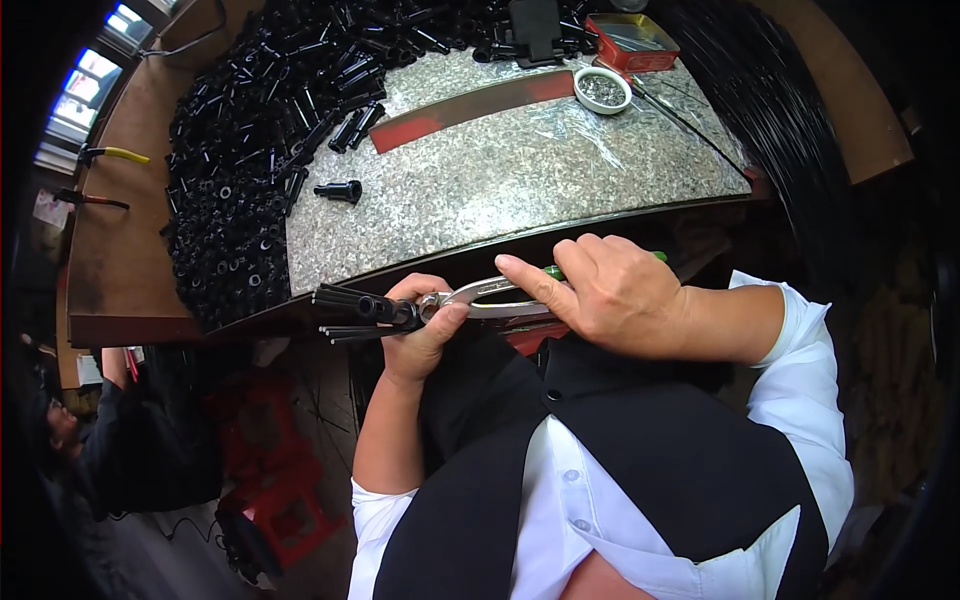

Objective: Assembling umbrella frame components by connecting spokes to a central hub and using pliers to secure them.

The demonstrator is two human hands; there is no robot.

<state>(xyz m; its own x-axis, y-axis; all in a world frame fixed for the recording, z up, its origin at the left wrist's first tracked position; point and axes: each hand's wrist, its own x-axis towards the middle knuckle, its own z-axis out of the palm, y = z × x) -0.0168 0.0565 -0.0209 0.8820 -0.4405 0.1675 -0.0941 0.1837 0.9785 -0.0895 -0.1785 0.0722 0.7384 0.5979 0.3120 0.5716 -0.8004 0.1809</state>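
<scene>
My left hand [420, 335] is closed round a black tubular fitting [380, 309] with several thin black rods [348, 334] sticking out to the left beside it. In my right hand [625, 295] is a pair of silver pliers [478, 293] with green on the handles, the index finger stretched along them. The pliers' head sits at the fitting, next to my left thumb. Both hands are just in front of the table's near edge. A single black fitting [340, 191] lies on the speckled tabletop [440, 200], apart from the heap.
A heap of black fittings [240, 190] covers the table's left and back. A brown and red strip [470, 110], a white bowl [602, 91] of small metal bits and a red tin [633, 45] lie behind. Long black rods [760, 110] lie right. Another person [130, 430] sits left, near red stools [275, 480].
</scene>
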